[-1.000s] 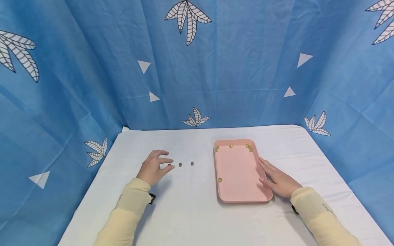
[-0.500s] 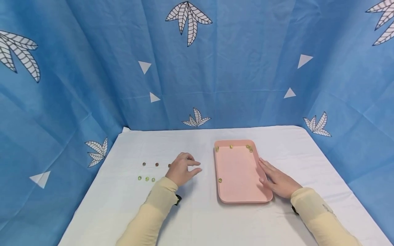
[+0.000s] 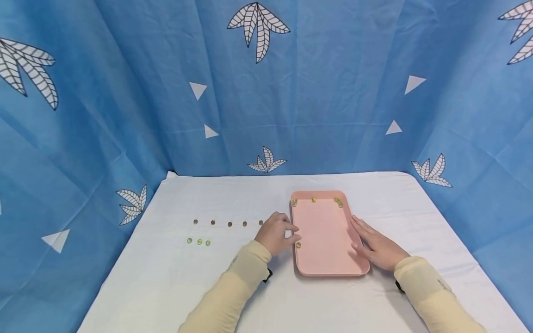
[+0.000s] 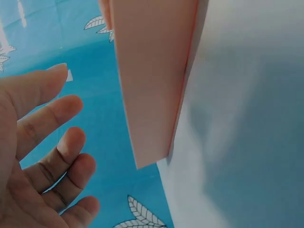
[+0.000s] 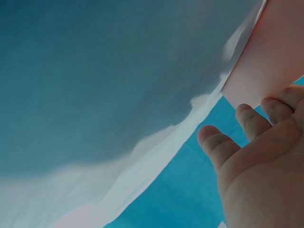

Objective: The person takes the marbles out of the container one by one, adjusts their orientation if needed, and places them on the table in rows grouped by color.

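A shallow pink tray (image 3: 326, 245) lies on the white cloth, with several small yellow-green beads (image 3: 314, 200) along its inner edges. My left hand (image 3: 275, 233) is at the tray's left rim, thumb and index finger apart. In the left wrist view, the loosely bent fingers (image 4: 71, 140) hold nothing and are separate from the tray wall. My right hand (image 3: 379, 247) rests at the right rim with fingers extended and thumb over the inside. To the left lie a row of several small dark brown beads (image 3: 230, 224) and three bright green beads (image 3: 200, 242).
White cloth (image 3: 166, 286) covers the table. Blue curtains (image 3: 333, 92) with leaf and triangle prints hang behind it and on both sides. The tray's raised rim stands between the two hands.
My left hand has moved right, from above the brown beads to the tray's left rim, uncovering the brown row and the green beads. The right hand has stayed in place.
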Demonstrator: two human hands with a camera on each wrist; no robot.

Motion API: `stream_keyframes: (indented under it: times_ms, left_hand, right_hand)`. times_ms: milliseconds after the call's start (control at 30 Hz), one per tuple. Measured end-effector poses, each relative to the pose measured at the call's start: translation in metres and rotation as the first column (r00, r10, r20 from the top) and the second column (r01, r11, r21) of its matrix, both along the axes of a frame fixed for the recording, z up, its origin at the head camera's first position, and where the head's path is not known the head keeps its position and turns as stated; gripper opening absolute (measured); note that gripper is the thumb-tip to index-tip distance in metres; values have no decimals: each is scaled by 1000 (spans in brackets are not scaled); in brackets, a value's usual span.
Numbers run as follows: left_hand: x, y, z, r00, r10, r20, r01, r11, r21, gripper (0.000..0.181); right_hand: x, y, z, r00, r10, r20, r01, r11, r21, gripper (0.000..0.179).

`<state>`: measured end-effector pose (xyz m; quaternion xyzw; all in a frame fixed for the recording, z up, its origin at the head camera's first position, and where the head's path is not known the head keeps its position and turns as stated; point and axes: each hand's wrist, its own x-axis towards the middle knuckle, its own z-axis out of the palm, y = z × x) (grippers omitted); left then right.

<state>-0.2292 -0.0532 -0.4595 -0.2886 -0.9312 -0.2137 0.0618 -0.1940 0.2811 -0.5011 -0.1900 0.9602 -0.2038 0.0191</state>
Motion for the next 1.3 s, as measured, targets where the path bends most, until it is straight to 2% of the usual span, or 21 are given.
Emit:
stream_keyframes:
  times_ms: [267, 567, 667, 833, 967, 1133, 1300]
  left_hand:
    - [-3, 12, -10, 999, 31, 12, -30, 997, -76, 25]
    - [-3, 20, -22, 995, 88, 36, -83, 990, -115, 24]
    - [-3, 21, -23, 995, 92, 34, -87, 987, -132, 24]
    - [-1, 27, -18, 991, 129, 35, -121, 978, -168, 21]
    - [-1, 34, -15, 986, 163, 27, -152, 962, -225, 19]
    - [-1, 39, -16, 985, 174, 13, -161, 933, -323, 22]
    - [1, 43, -19, 980, 200, 3, -185, 910, -371, 28]
  right_hand:
    - [-1, 0, -1, 1000, -1, 2, 1, 1000, -6, 70]
    - [-1, -1, -2, 1000, -1, 8, 2, 1000, -8, 71]
    - [-1, -1, -2, 1000, -6, 0, 6, 1000, -8, 71]
    - [-1, 0, -2, 1000, -7, -10, 7, 1000, -6, 71]
    - [-1, 0, -1, 1000, -2, -10, 2, 1000, -10, 71]
    - [-1, 0, -1, 1000, 3, -9, -3, 1000, -6, 71]
    - [-1, -1, -3, 1000, -4, 7, 4, 1000, 2, 71]
